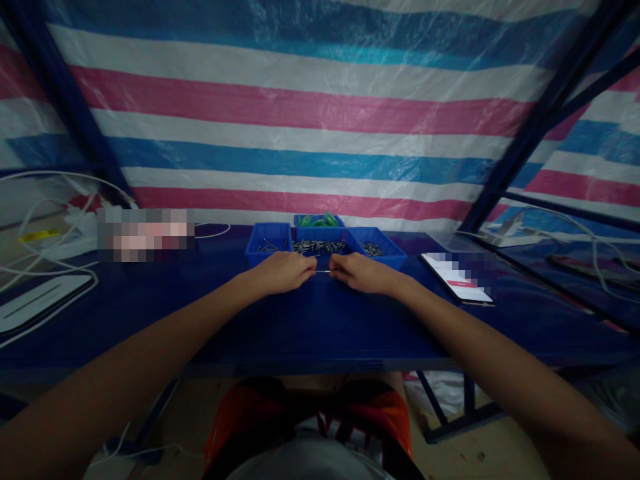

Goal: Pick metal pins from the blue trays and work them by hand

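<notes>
My left hand [285, 272] and my right hand [361, 272] rest on the blue table [310, 320], fingers curled, facing each other. Between them runs a thin metal pin [323, 271], pinched at each end by one hand. Just beyond the hands lies a loose heap of small metal pins [320, 247] on the table. Three blue trays stand behind it: a left tray [269, 240] with a few pins, a middle tray [319, 228] with green pieces, a right tray [375, 245] with small dark parts.
A phone [457, 277] lies face up at my right. White cables [45, 220] and a flat white device [40, 300] sit at the left. A striped tarp hangs behind the table. Dark metal frame bars slant at both sides.
</notes>
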`<state>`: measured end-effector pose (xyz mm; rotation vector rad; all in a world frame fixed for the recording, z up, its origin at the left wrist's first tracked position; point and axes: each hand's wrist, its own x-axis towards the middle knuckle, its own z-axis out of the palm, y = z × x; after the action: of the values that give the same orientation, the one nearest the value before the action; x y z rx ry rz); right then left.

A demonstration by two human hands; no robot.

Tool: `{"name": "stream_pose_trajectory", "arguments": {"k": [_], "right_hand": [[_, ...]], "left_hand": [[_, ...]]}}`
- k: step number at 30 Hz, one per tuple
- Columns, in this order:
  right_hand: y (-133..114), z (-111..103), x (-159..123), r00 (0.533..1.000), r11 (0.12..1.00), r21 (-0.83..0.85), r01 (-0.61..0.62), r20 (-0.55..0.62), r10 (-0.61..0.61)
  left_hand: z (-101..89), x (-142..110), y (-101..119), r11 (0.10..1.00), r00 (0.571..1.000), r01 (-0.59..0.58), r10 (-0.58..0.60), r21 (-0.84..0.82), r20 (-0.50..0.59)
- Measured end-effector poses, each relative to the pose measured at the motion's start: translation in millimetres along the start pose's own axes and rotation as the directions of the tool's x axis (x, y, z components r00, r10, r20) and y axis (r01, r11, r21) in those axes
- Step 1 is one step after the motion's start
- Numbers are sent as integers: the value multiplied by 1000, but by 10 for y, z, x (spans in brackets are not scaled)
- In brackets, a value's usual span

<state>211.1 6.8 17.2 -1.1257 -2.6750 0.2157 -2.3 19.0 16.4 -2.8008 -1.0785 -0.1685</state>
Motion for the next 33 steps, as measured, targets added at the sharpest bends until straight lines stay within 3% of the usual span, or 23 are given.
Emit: {"name": "stream_pose_trajectory", "arguments": {"k": [12,33], "right_hand": [[-18,2,7,1000,1000,-3,-7,12,7],[10,14,8,1000,1000,-6,6,11,-6]], "left_hand": [[-25,-8,26,998,999,41,-41,38,19],[-10,6,8,1000,1000,10,-10,-21,10]]}}
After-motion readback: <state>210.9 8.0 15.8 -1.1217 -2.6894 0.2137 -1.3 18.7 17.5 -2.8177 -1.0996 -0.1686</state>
